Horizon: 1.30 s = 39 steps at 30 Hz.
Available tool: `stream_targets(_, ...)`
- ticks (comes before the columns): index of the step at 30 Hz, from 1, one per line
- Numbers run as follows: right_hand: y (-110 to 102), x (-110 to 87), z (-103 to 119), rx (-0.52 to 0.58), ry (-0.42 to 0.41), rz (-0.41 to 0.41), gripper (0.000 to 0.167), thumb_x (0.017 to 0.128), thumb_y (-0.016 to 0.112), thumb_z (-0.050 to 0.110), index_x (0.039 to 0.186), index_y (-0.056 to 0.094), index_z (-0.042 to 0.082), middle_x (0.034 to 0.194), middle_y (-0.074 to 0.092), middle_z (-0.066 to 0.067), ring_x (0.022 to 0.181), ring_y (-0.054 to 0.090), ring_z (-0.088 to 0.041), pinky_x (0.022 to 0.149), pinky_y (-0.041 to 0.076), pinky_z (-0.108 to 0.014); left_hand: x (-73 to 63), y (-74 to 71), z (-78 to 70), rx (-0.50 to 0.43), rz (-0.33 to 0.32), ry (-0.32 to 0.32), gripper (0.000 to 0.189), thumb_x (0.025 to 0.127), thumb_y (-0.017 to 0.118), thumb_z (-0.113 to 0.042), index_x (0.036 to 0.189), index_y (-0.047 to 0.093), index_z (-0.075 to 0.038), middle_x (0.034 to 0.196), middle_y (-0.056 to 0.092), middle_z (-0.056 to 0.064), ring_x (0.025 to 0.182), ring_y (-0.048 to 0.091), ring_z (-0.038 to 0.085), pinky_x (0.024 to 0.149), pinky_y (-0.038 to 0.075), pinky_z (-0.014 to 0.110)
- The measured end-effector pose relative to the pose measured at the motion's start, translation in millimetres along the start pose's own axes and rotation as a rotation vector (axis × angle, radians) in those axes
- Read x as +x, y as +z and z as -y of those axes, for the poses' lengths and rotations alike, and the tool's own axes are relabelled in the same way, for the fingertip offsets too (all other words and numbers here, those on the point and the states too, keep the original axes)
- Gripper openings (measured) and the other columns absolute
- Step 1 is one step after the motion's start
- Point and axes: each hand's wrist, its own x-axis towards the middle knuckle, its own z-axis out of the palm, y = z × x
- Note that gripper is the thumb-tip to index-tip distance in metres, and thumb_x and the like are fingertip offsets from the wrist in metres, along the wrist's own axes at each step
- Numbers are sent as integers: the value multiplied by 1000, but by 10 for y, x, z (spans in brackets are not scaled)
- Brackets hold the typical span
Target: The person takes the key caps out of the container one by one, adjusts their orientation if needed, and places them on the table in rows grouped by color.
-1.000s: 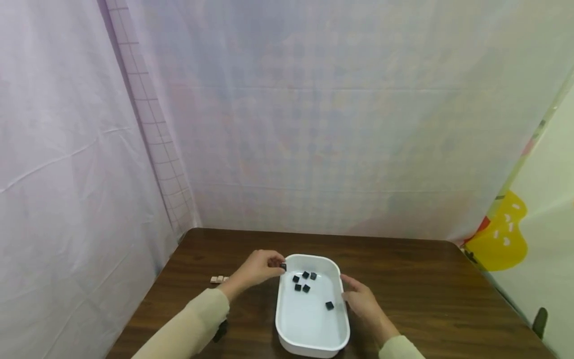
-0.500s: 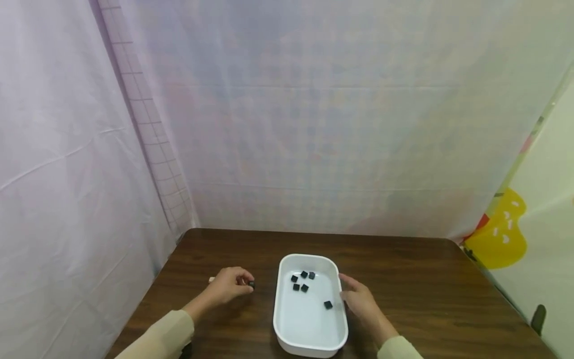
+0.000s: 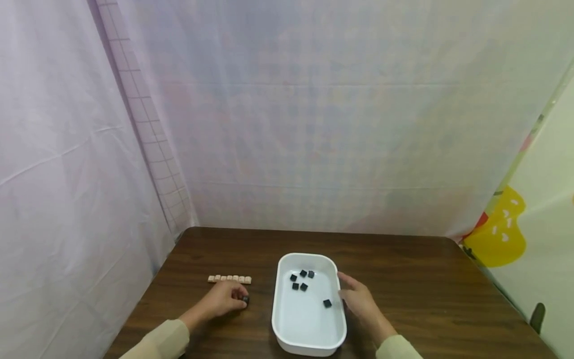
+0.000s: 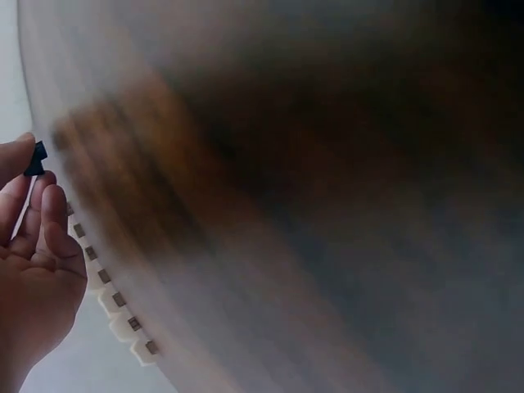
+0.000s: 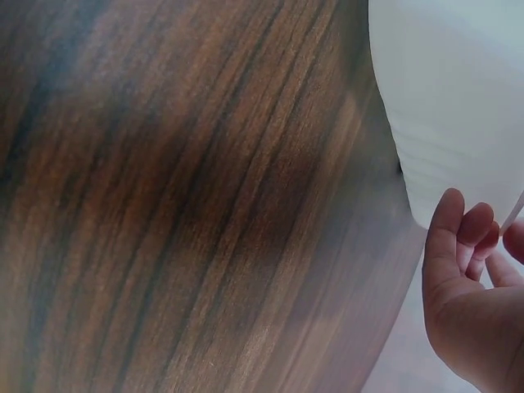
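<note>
Thumb and fingertips of my left hand (image 3: 221, 299) pinch a small black block (image 3: 245, 299), held low over the brown table left of the white tray (image 3: 307, 324). Seen from the left wrist, this black piece (image 4: 35, 160) has a notched outline. Just beyond the left hand runs a straight row of small beige blocks (image 3: 229, 278). My right hand (image 3: 360, 300) holds the tray's right side, its thumb at the rim and its fingers (image 5: 446, 221) along the outer wall. Several black blocks (image 3: 303, 287) lie loose on the tray floor, mostly toward its far end.
The wooden table (image 3: 403, 279) has rounded far corners. Pale curtains (image 3: 314, 124) hang behind it and along the left. A patterned cloth with a yellow shape (image 3: 498, 234) hangs on the right.
My left hand has moved from the tray's left rim leftward and nearer to me, still pinching a black block. The beige row came into fuller view. My right hand stayed at the tray.
</note>
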Motion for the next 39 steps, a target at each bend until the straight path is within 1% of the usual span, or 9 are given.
stream_targets(7, 2, -11, 16, -5, 5, -9, 58, 84, 58, -4, 142, 49, -2, 108, 62, -26, 63, 56, -20, 55, 46, -33, -18, -2, 28, 31, 6, 26, 17, 75, 81, -3, 88, 71, -4, 76, 65, -4, 67, 54, 3, 62, 47, 24)
stream_targets(13, -2, -12, 29, -34, 1, 2, 57, 85, 57, -3, 142, 49, -3, 121, 58, -30, 76, 60, -23, 59, 48, -34, -23, -21, 14, 36, 24, 26, 19, 75, 82, -3, 91, 71, -3, 78, 66, -2, 69, 55, 4, 64, 48, 25)
stream_targets(19, -4, -12, 31, -56, -12, 2, 57, 85, 57, -2, 141, 49, -4, 112, 62, -27, 69, 56, -22, 55, 43, -33, -23, -46, 0, 49, 45, 21, 20, 75, 82, -5, 92, 72, -3, 78, 64, -3, 71, 55, 5, 65, 47, 25)
stream_targets(22, -6, -10, 31, -53, -6, 3, 57, 85, 57, -2, 141, 49, -4, 112, 61, -28, 68, 56, -23, 56, 44, -34, -20, -54, 1, 56, 50, 26, 21, 75, 83, -6, 93, 72, -2, 78, 64, -3, 72, 56, 7, 65, 47, 25)
stream_targets(24, -10, -7, 31, -56, -3, 6, 56, 86, 56, -2, 142, 48, -4, 118, 59, -30, 74, 58, -25, 59, 47, -35, -21, -62, 0, 59, 54, 30, 23, 74, 83, -6, 94, 72, -2, 79, 64, -3, 72, 57, 8, 66, 47, 26)
stream_targets(26, -12, -5, 32, -66, -3, 12, 55, 87, 56, -2, 142, 48, -4, 127, 55, -33, 87, 61, -28, 68, 52, -40, -22, -72, -5, 56, 61, 27, 24, 74, 83, -7, 95, 71, -2, 79, 64, -3, 73, 57, 9, 66, 47, 26)
stream_targets(29, -14, -1, 30, -71, -8, 16, 56, 87, 56, -2, 142, 48, -3, 130, 53, -34, 96, 61, -32, 76, 53, -44, -24, -92, -21, 40, 74, 15, 26, 75, 83, -7, 97, 71, -2, 81, 65, -2, 75, 58, 11, 67, 48, 26)
stream_targets(36, -11, 0, 36, -89, -11, 22, 55, 88, 55, -2, 142, 48, -4, 136, 48, -35, 106, 58, -36, 84, 52, -51, -4, -166, -105, 13, 88, -21, 30, 79, 79, -9, 105, 69, 1, 88, 65, 2, 79, 59, 15, 68, 49, 28)
stream_targets(39, -10, 1, 40, -95, -8, 27, 55, 88, 55, -1, 142, 48, -3, 137, 47, -35, 108, 57, -37, 84, 52, -50, 16, -206, -143, 3, 71, -15, 31, 81, 78, -8, 108, 68, 3, 90, 66, 7, 80, 60, 15, 68, 50, 28)
